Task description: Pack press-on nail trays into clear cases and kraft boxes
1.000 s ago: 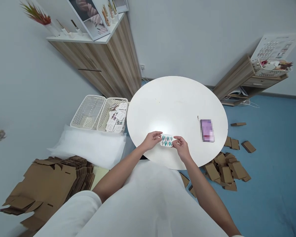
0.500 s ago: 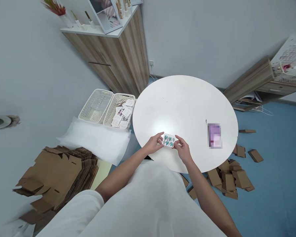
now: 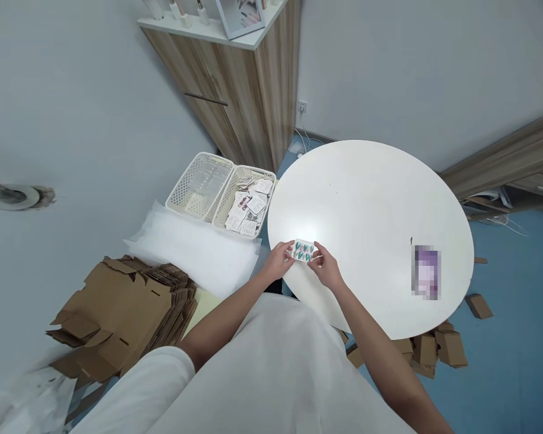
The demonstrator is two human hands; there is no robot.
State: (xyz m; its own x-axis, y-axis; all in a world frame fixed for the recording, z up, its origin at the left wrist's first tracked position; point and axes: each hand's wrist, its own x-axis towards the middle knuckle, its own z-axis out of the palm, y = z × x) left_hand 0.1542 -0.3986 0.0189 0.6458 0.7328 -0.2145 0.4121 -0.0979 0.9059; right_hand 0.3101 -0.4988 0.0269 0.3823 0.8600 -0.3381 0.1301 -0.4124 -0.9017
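A small clear tray of teal and pale press-on nails [image 3: 303,251] is held level between both hands, over the near left edge of the round white table [image 3: 371,199]. My left hand [image 3: 278,260] pinches its left end between thumb and fingers. At its right end, my right hand [image 3: 326,266] grips it the same way. A blurred purple item [image 3: 426,272] lies on the right side of the table.
Left of the table stand a basket of printed cards [image 3: 248,205] and a basket with clear plastic pieces [image 3: 200,184]. White foam sheets [image 3: 194,244] and stacked flat cardboard [image 3: 122,307] lie nearer. Small brown boxes [image 3: 451,348] sit on the floor at right.
The view has turned left, so the table and baskets appear further right. Both hands still hold the nail tray, now nearer the table's left edge.
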